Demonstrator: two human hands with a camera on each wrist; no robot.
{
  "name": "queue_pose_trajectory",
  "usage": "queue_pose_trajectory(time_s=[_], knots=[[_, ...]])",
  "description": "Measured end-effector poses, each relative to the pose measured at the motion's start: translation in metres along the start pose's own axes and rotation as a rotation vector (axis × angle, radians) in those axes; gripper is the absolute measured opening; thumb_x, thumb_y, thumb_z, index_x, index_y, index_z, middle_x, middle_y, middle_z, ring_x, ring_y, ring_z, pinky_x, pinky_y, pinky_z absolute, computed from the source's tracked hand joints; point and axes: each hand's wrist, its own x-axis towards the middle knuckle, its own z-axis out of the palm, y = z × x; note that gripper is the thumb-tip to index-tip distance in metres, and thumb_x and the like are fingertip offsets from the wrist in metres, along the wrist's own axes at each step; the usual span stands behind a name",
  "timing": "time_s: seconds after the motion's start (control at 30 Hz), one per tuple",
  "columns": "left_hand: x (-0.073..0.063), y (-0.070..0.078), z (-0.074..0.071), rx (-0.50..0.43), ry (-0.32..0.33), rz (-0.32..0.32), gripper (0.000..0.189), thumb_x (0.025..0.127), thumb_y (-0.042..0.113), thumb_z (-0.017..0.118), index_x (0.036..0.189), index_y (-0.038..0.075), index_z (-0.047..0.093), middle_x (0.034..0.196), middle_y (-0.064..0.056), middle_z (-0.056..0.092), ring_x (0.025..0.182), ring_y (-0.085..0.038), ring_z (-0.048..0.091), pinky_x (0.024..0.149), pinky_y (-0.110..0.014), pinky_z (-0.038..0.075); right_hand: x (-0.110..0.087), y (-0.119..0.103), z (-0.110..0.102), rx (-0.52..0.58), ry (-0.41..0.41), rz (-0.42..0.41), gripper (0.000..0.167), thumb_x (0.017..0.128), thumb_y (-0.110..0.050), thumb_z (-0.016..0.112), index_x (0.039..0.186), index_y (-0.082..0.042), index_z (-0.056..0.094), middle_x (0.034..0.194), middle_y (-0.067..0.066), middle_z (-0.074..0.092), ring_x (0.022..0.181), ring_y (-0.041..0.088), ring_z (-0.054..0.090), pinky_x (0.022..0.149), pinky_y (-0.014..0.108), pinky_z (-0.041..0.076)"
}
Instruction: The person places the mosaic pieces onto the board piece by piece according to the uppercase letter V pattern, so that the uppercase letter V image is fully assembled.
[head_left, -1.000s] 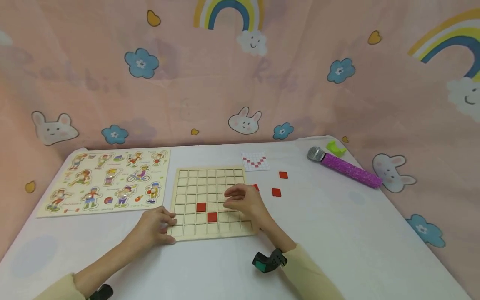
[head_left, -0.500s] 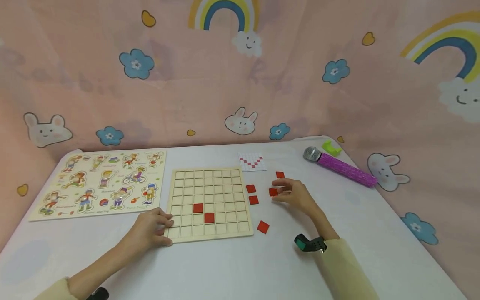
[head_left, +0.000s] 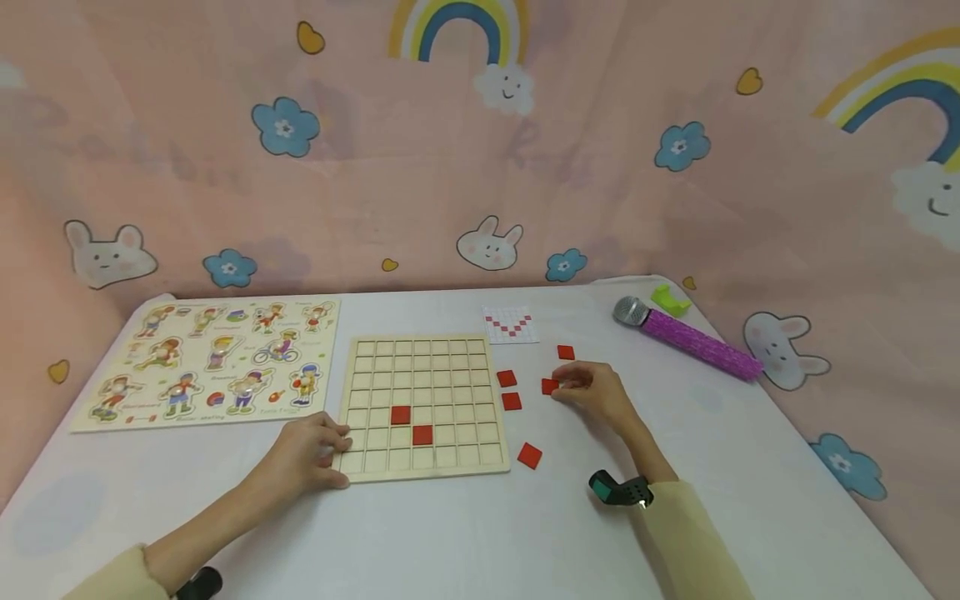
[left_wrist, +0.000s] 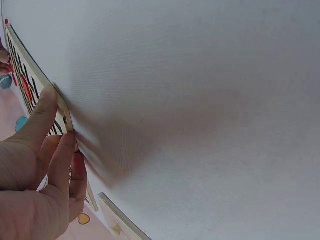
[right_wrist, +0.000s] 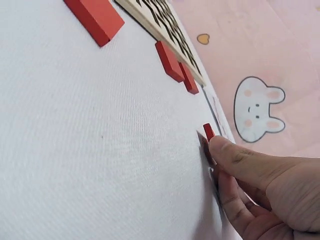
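Observation:
A pale wooden grid board [head_left: 457, 383] lies on the white table, with two red square tiles in its cells, one a red tile [head_left: 401, 415] and the other a red tile [head_left: 422, 435] diagonally below it. My left hand [head_left: 311, 454] grips the board's near left corner, thumb at the front edge and fingers along the side, as the left wrist view shows. To the right of the board, my right hand [head_left: 596, 392] pinches a red square tile [head_left: 549, 387] between thumb and fingers. In the right wrist view that tile [right_wrist: 208, 131] stands out past the thumb tip, low over the cloth.
Loose red tiles lie around: one tile [head_left: 529, 456] near the front, two by the board's right edge, another tile [head_left: 566, 352] behind my right hand. A pattern card [head_left: 511, 325] sits behind the board. Farther out are a picture puzzle [head_left: 202, 367], a purple microphone [head_left: 697, 343] and a green piece [head_left: 670, 301].
My right hand has moved from over the board to the tiles on the right and now pinches one. My left hand stays at the board's corner.

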Motion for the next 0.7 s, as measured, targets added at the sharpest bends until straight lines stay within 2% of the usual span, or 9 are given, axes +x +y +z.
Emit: queue_pose_trajectory(time_s=[0.13, 0.23, 0.37, 0.53, 0.7], knots=[[0.001, 0.001, 0.0, -0.016, -0.003, -0.01, 0.039, 0.054, 0.003, 0.09, 0.088, -0.005, 0.072, 0.097, -0.011, 0.065, 0.096, -0.034, 0.062, 0.068, -0.024, 0.056, -0.002, -0.006, 0.001, 0.023, 0.005, 0.038, 0.032, 0.082, -0.007, 0.075, 0.112, 0.001, 0.067, 0.109, 0.015, 0.068, 0.095, 0.025, 0.066, 0.09, 0.035, 0.052], [0.001, 0.001, -0.001, -0.02, -0.005, -0.009, 0.039, 0.054, 0.002, 0.089, 0.088, -0.007, 0.072, 0.097, -0.011, 0.065, 0.095, -0.033, 0.062, 0.069, -0.026, 0.056, -0.003, -0.015, 0.002, 0.048, -0.01, 0.031, 0.033, 0.083, -0.007, 0.074, 0.114, 0.001, 0.066, 0.112, 0.016, 0.067, 0.1, 0.029, 0.066, 0.093, 0.04, 0.051], [0.002, 0.001, 0.0, -0.054, -0.013, -0.026, 0.039, 0.054, -0.001, 0.089, 0.088, -0.008, 0.071, 0.097, -0.012, 0.064, 0.095, -0.033, 0.061, 0.07, -0.026, 0.057, -0.004, -0.027, 0.006, 0.087, -0.03, 0.015, 0.034, 0.083, -0.005, 0.073, 0.115, 0.003, 0.065, 0.113, 0.017, 0.066, 0.101, 0.03, 0.066, 0.091, 0.037, 0.052], [0.003, 0.0, 0.002, -0.052, -0.011, -0.019, 0.039, 0.054, -0.001, 0.089, 0.089, -0.008, 0.072, 0.098, -0.012, 0.064, 0.095, -0.033, 0.061, 0.071, -0.025, 0.057, -0.001, -0.038, 0.016, 0.187, -0.061, 0.004, 0.036, 0.083, -0.004, 0.073, 0.116, 0.005, 0.063, 0.115, 0.02, 0.065, 0.101, 0.03, 0.066, 0.088, 0.033, 0.053], [0.0, -0.001, 0.001, -0.03, 0.0, -0.013, 0.039, 0.054, 0.001, 0.089, 0.088, -0.007, 0.072, 0.098, -0.011, 0.065, 0.095, -0.033, 0.061, 0.071, -0.024, 0.056, 0.007, -0.048, 0.034, 0.279, -0.085, 0.051, 0.037, 0.083, -0.007, 0.074, 0.118, 0.0, 0.064, 0.118, 0.016, 0.064, 0.102, 0.028, 0.066, 0.09, 0.033, 0.053]])
